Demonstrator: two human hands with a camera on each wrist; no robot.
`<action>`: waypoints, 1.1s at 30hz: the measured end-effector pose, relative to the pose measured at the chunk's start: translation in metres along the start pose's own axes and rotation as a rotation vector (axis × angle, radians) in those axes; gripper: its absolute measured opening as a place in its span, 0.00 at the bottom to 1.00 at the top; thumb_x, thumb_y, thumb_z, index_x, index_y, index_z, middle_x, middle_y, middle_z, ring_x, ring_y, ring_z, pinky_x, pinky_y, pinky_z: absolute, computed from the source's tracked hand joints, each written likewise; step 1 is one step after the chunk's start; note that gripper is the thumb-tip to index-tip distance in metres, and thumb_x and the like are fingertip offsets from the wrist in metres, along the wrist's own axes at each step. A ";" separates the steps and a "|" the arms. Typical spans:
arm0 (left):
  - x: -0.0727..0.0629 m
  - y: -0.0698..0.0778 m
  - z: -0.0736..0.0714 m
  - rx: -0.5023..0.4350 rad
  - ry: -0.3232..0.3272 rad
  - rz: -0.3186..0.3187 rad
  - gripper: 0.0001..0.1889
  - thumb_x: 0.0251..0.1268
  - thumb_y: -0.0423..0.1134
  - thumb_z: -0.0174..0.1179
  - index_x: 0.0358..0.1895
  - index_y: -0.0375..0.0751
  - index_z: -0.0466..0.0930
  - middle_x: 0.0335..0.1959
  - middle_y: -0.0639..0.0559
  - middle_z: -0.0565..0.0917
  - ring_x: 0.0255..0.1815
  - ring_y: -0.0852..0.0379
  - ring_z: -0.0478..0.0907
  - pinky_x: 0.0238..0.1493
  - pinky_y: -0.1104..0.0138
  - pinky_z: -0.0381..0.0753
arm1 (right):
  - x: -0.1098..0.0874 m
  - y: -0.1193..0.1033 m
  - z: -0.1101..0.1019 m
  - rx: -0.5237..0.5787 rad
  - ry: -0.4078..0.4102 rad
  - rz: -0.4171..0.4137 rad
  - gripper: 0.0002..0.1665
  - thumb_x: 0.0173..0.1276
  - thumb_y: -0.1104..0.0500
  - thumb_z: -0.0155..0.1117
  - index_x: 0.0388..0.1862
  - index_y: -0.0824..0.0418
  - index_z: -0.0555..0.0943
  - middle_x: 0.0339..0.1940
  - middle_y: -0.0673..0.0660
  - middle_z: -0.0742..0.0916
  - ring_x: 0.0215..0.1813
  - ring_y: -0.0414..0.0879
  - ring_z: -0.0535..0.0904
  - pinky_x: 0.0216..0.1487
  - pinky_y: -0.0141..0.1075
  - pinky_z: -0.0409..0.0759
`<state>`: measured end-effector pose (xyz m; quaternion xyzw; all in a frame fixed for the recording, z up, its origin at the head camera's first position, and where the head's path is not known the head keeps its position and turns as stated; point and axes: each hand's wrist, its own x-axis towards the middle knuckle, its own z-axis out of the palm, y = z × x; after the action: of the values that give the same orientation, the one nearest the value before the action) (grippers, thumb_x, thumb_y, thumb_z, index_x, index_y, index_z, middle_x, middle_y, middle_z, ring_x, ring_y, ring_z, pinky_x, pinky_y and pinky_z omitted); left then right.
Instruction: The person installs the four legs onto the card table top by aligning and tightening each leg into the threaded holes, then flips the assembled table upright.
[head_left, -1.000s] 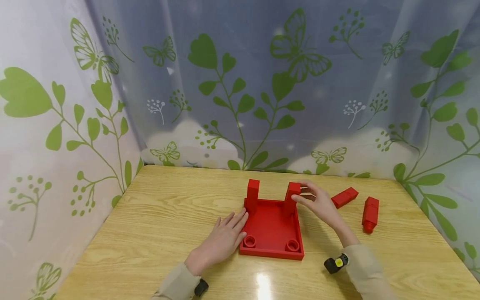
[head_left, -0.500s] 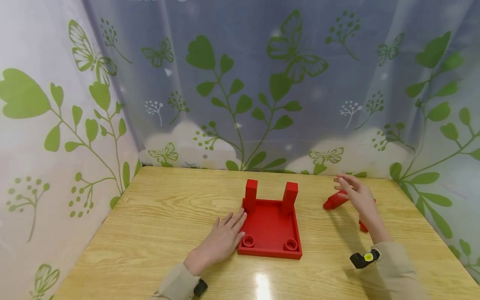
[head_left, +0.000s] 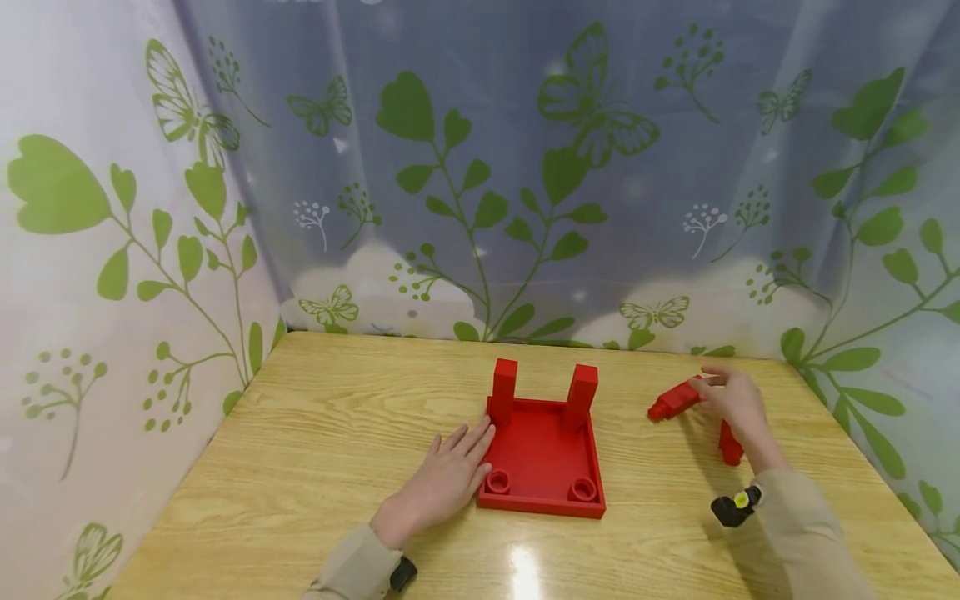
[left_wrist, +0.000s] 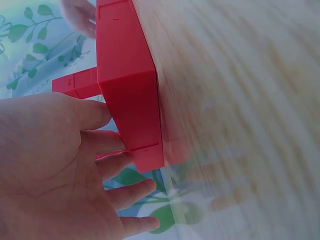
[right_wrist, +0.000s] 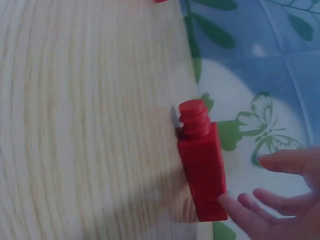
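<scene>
A red square board with a raised rim lies on the table. Two red posts stand upright in its far corners, and round sockets show at the near ones. My left hand rests along the board's left side, fingers extended; the left wrist view shows the fingertips at the red side wall. My right hand is at the far end of a loose red post. In the right wrist view this post has a screw-threaded end, with one fingertip at its plain end and the thumb apart from it.
A second loose post lies just right, partly hidden by my right hand and wrist. Behind the wooden table hangs a patterned curtain, which also closes in both sides.
The right hand has left the upright right-hand post and moved right to the loose post, lowering its fingers to that post's far end. The left hand has stayed at the board.
</scene>
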<state>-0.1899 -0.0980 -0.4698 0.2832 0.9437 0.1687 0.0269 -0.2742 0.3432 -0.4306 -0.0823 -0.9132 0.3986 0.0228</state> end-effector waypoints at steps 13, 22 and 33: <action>0.000 0.000 0.000 -0.006 0.000 0.001 0.29 0.84 0.45 0.44 0.80 0.38 0.56 0.82 0.46 0.55 0.79 0.36 0.57 0.72 0.34 0.57 | 0.026 0.004 0.016 -0.351 0.026 0.013 0.43 0.71 0.47 0.63 0.63 0.86 0.69 0.58 0.86 0.73 0.61 0.76 0.64 0.55 0.62 0.72; 0.000 -0.002 0.001 -0.011 -0.007 -0.008 0.29 0.84 0.46 0.43 0.81 0.38 0.55 0.83 0.47 0.54 0.79 0.36 0.56 0.73 0.34 0.55 | 0.034 -0.005 0.019 -0.377 -0.113 -0.058 0.39 0.67 0.54 0.67 0.65 0.81 0.69 0.61 0.81 0.76 0.64 0.75 0.68 0.60 0.61 0.72; 0.000 -0.002 0.001 -0.007 -0.008 -0.010 0.29 0.84 0.47 0.44 0.80 0.39 0.56 0.83 0.47 0.54 0.79 0.36 0.56 0.73 0.34 0.55 | 0.031 -0.008 0.029 -0.391 -0.179 -0.092 0.39 0.64 0.56 0.72 0.66 0.80 0.70 0.60 0.78 0.79 0.55 0.69 0.78 0.53 0.55 0.77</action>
<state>-0.1913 -0.0993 -0.4711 0.2789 0.9444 0.1708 0.0327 -0.3087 0.3221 -0.4458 -0.0076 -0.9743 0.2181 -0.0567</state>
